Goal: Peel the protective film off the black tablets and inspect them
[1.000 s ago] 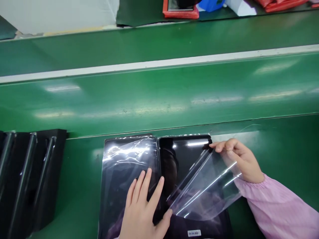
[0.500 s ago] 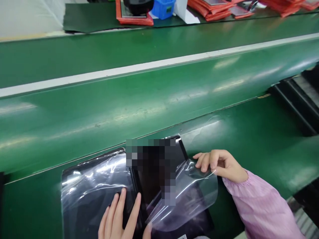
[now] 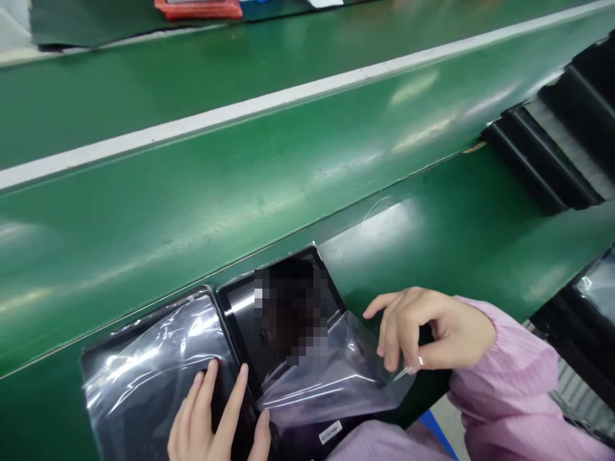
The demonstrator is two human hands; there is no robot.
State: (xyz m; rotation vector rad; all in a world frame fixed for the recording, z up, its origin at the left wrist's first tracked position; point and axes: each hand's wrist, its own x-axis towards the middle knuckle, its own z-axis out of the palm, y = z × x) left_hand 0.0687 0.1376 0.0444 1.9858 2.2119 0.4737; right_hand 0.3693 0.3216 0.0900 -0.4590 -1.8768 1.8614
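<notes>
A black tablet-like screen panel [image 3: 243, 339] with a glossy face lies on the green bench, slightly tilted in view. Clear plastic film [image 3: 336, 390] is peeled back over its lower part, curving up at the right. My right hand [image 3: 427, 330] pinches the film's right edge between thumb and fingers, clear of the bench. On the left lies another black panel [image 3: 144, 410] with wrinkled clear film over it. My left hand [image 3: 211, 416] rests there with fingers spread, its thumb near the film's left end. A small white label [image 3: 330, 432] shows below the film.
Behind runs a green conveyor-like surface [image 3: 202, 205] with a white strip [image 3: 230, 110]. Black trays [image 3: 538, 157] stand at the right, and more dark panels [image 3: 586, 314] lie below them. A red-edged stack [image 3: 199, 9] sits at the far back. Another clear sheet [image 3: 384, 227] lies behind the panel.
My right hand has pulled the film down toward me, baring more of the right panel's screen. My left hand stays spread on the left panel. The camera view has shifted.
</notes>
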